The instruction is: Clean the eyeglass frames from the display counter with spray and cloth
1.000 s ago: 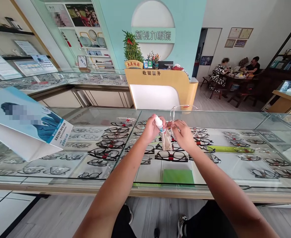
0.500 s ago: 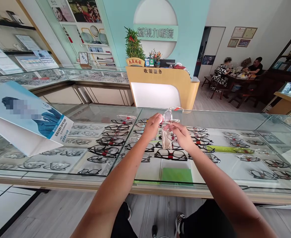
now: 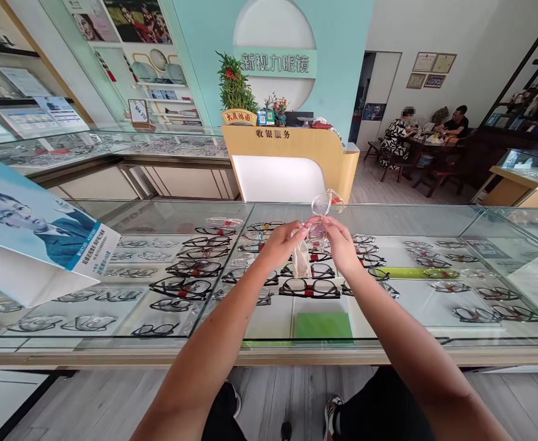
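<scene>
A pair of clear-framed eyeglasses (image 3: 321, 204) is held up on end above the glass counter, one lens over the other. My right hand (image 3: 342, 245) pinches the frame near the bridge, and a temple arm with a reddish mark sticks out at the upper right. From the closed fingers of my left hand (image 3: 281, 245) hangs a pale cream cloth (image 3: 302, 261). The left fingertips meet the lower lens, which my hands partly cover. Below the glass, behind and under my hands, lie rows of eyeglasses, including a black pair (image 3: 310, 288).
The glass display counter (image 3: 269, 344) spans the front. A folded card sign (image 3: 34, 229) stands on its left. Under the glass lies a green box (image 3: 322, 326). Beyond are a wooden reception desk (image 3: 291, 147) and two people seated at a table at the back right.
My left hand has come closer to my right, with the cloth moving to the lower lens. The eyeglasses are slightly higher and farther right in view. The whole view has shifted a little.
</scene>
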Motion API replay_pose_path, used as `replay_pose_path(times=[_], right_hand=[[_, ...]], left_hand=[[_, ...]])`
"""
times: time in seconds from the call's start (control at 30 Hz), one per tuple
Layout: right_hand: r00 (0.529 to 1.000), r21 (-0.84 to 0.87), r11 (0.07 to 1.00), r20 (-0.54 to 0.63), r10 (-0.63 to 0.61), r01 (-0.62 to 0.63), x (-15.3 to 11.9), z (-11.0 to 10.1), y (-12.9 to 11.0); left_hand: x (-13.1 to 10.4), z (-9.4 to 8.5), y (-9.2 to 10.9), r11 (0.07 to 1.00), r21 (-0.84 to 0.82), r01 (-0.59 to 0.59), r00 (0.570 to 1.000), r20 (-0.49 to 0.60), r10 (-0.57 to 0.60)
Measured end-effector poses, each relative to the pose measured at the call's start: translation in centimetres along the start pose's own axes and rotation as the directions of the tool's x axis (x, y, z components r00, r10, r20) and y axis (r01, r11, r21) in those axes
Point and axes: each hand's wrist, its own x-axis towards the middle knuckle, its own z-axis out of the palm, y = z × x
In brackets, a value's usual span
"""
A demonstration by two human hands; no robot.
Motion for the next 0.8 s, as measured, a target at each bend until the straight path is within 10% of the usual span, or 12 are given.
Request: replay_pose_path(times=[0.3,0.53,0.8], right_hand=[[1.0,0.007,1.0,0.0,0.023,-0.023,0.1,-0.4,0.1],[0.998,0.008,1.0,-0.057,0.017,-0.017,0.2,-0.9,0.5],[0.998,0.015,1.0,-0.065,0.016,-0.015,0.3,-1.1,0.9]], left_hand=[[0.4,-1.0,-1.0,0.996,-0.074,0.042,0.982,-0.181,-0.055],[1.9,-5.4,-4.8,0.931,-0.072,0.357,0.812,-0.468,-0.348],[0.1,-11.5,-6.9,0.717,0.302,0.628,0.719,-0.577,-0.387]])
